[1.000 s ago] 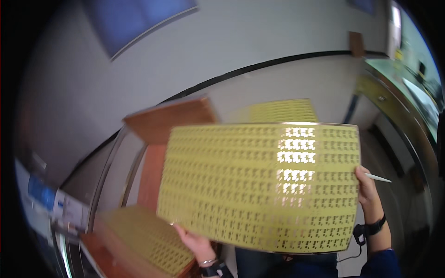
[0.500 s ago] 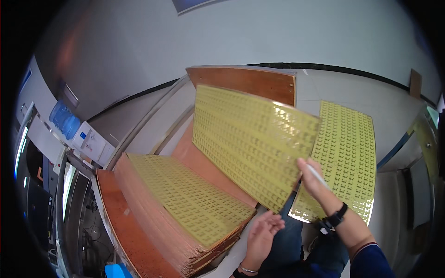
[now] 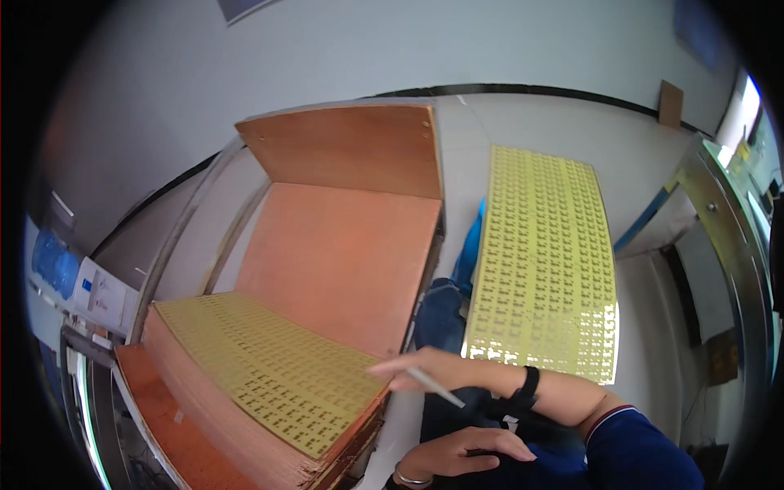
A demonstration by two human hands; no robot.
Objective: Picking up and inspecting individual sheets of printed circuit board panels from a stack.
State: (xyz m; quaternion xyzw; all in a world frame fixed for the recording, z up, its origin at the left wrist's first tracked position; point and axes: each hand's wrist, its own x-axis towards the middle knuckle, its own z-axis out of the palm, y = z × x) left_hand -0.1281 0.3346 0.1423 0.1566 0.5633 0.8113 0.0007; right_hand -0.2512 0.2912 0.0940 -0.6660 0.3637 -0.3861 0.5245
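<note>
A thick stack of thin copper-edged panels (image 3: 220,408) leans at the lower left, its uppermost sheet a yellow-green circuit panel (image 3: 261,351) with rows of small dark patterns. My right hand (image 3: 429,369), slightly blurred, reaches across to the near right corner of that sheet; whether it touches is hard to tell. A slim white pen-like stick (image 3: 433,385) is held in this hand and points down to the right. Below it, my left hand (image 3: 469,452) is empty, fingers stretched out to the right. Another yellow-green panel (image 3: 543,261) stands at the right, tilted.
Behind the stack lie a pinkish copper-coloured board (image 3: 343,261) and a brown upright backboard (image 3: 351,151) on a metal-framed rack (image 3: 175,229). A water dispenser (image 3: 102,294) is at the far left. Metal-framed equipment (image 3: 710,204) stands on the right.
The panel that my right hand held up is out of that hand, and the copper-coloured board behind is uncovered. My right hand has moved left toward the stack. The view has shifted right.
</note>
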